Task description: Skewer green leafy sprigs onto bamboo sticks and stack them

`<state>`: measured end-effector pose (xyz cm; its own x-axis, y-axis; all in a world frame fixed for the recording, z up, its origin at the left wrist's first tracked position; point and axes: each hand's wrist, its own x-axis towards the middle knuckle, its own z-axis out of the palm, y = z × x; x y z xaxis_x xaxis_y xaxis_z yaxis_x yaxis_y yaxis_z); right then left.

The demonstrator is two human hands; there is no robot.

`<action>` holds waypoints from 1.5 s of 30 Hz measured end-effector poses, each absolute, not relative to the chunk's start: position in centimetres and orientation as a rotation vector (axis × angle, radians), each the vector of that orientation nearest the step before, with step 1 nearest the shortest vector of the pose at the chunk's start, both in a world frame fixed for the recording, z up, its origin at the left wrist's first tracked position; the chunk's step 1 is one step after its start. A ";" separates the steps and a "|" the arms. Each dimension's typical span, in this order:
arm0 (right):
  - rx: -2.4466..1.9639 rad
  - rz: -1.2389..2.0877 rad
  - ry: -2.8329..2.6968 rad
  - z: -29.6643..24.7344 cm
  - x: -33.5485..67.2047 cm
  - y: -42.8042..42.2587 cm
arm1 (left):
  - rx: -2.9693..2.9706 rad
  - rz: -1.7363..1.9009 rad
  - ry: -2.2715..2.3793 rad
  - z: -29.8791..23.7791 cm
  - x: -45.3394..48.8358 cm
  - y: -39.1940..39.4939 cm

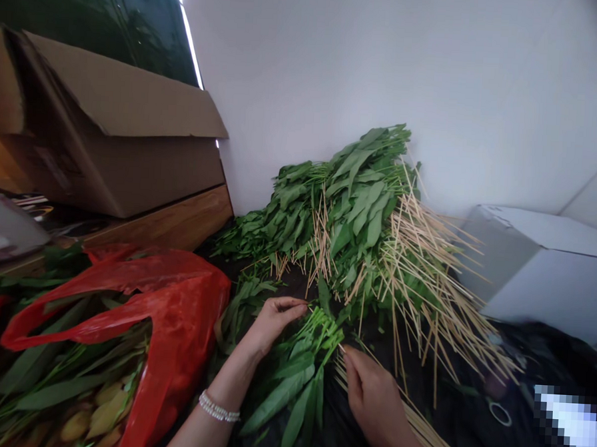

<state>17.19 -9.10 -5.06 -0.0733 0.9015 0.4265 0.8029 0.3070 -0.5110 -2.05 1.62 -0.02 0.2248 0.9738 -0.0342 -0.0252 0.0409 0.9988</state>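
My left hand (279,316) is pinched closed at a thin green leaf stem, beside a small upright leaf (323,295). My right hand (373,395) is closed too, thumb against fingers, with the pale tip of a thin bamboo stick poking out toward the greens; the rest of that stick is hidden. Between both hands lies a bunch of long green leaves (298,377), its cut stems bundled at the top. Loose bamboo sticks (435,436) lie beneath and beside my right hand.
Leafy bunches threaded on sticks (364,207) are piled against the white wall (387,61). A red plastic bag (180,337) of leaves stands at left, below a cardboard box (132,155) on a wooden surface. A white box (536,263) is at right, black plastic (537,349) underneath.
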 end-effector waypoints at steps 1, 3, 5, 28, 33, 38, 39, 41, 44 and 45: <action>-1.513 0.176 -1.890 -5.1 17.2 -9.1 | 1.261 1.027 1.039 0.0 -2.1 1.6; -1.514 0.166 -1.889 -5.1 17.2 -9.0 | 1.273 1.027 1.036 -0.1 -2.1 1.7; -1.518 0.172 -1.887 -5.1 17.2 -9.0 | 1.291 1.027 1.036 -0.1 -2.2 1.7; -1.536 0.209 -1.871 -4.9 16.9 -9.0 | 1.579 1.056 1.145 -0.1 -1.9 1.7; -1.528 0.210 -1.868 -4.8 16.8 -9.0 | 1.522 1.030 1.150 -0.3 -1.7 1.7; -1.532 0.252 -1.866 -4.6 16.8 -9.1 | 1.358 0.989 1.112 -0.4 -1.7 1.5; -1.528 0.251 -1.866 -4.6 16.8 -9.1 | 1.323 0.977 1.104 -0.4 -1.7 1.4; -1.504 0.235 -1.871 -4.7 16.7 -9.1 | 1.269 0.950 1.084 -0.3 -1.8 1.3; -1.474 0.216 -1.893 -4.8 16.8 -9.1 | 1.243 0.894 1.043 -0.1 -1.9 1.2; -1.470 0.213 -1.898 -4.8 16.8 -9.1 | 1.235 0.875 1.034 -0.1 -1.9 1.2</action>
